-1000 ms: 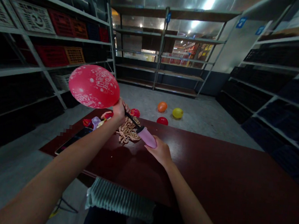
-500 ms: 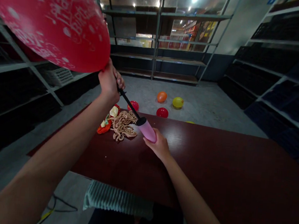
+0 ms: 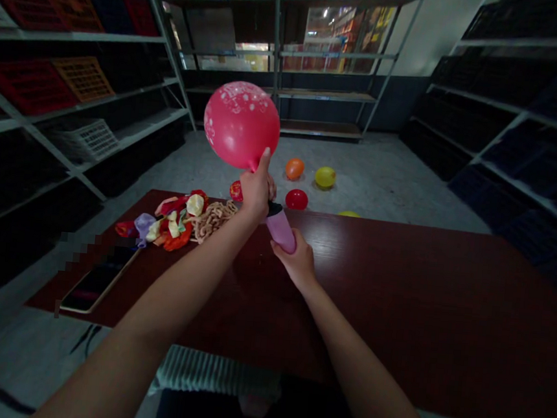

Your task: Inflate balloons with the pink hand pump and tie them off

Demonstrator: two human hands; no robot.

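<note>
A pink-red printed balloon [image 3: 241, 124], inflated, stands above my left hand [image 3: 257, 187]. That hand is closed around the balloon's neck at the nozzle end of a balloon pump, which its fingers mostly hide. The pump's pink barrel with a black collar [image 3: 281, 230] slants down to the right. Closed round the barrel's lower end is my right hand [image 3: 296, 259], just over the dark red table [image 3: 397, 297]. The two hands are close together, with the pump's rod barely showing between them.
Uninflated balloons [image 3: 175, 219] and a tangle of beige cord-like pieces [image 3: 212, 221] lie at the table's left. A phone [image 3: 101, 281] is nearer me. Beyond the table, an orange balloon [image 3: 294, 168], a yellow balloon [image 3: 325, 177] and a red balloon [image 3: 297, 199] rest on the floor. Shelves [image 3: 322, 96] stand behind.
My left hand has come down and right toward my right hand, pushing the pump's extended rod in. The balloon has moved with it, away from the camera. My right hand stays nearly in place.
</note>
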